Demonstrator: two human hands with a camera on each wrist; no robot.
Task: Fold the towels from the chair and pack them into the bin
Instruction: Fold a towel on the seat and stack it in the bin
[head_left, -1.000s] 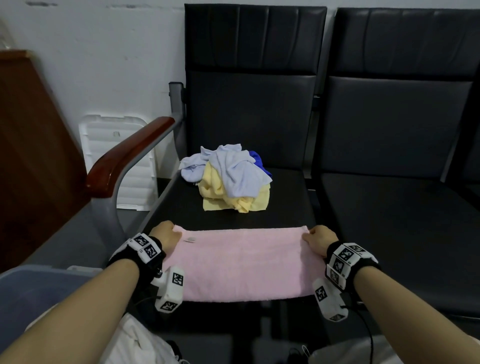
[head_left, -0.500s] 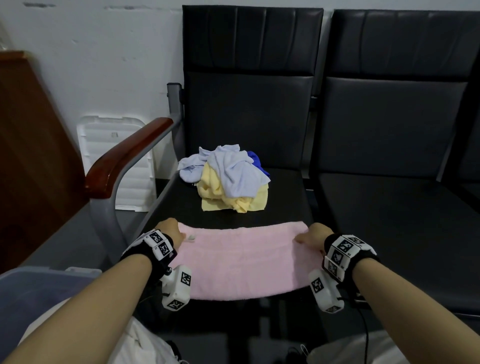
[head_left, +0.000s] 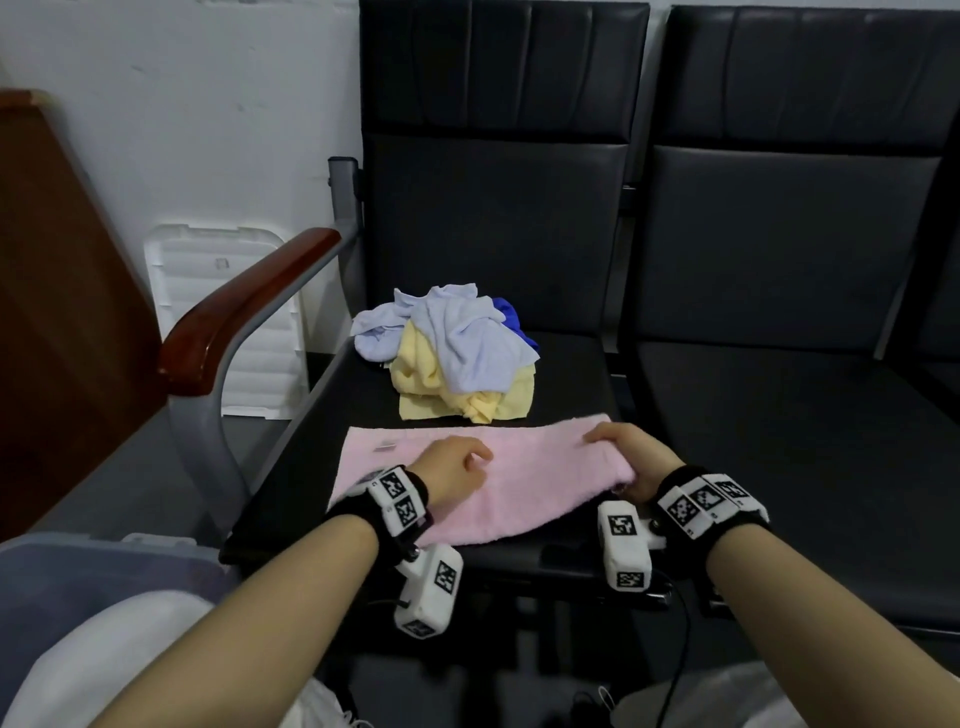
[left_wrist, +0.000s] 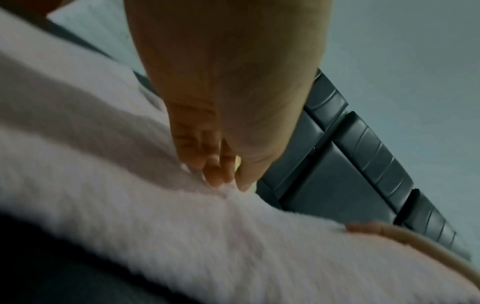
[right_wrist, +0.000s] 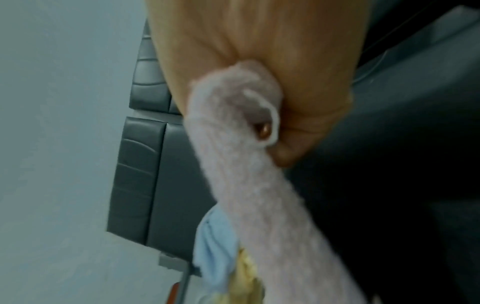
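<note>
1. Head view: pink towel (head_left: 524, 467) lies across the chair seat's (head_left: 566, 384) front edge; the heap of towels (head_left: 452, 353) sits at 12 o'clock behind it, the bin (head_left: 104, 577) at 8 o'clock.
2. Left wrist view: my left hand (left_wrist: 221, 115) rests loosely curled, fingertips (left_wrist: 215, 174) on the pink pile.
3. Right wrist view: my right hand (right_wrist: 293, 107) grips the towel's end, cloth bunched in the fist.

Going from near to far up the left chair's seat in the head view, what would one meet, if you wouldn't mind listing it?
Left hand → pink towel → pile of unfolded towels → chair backrest.
</note>
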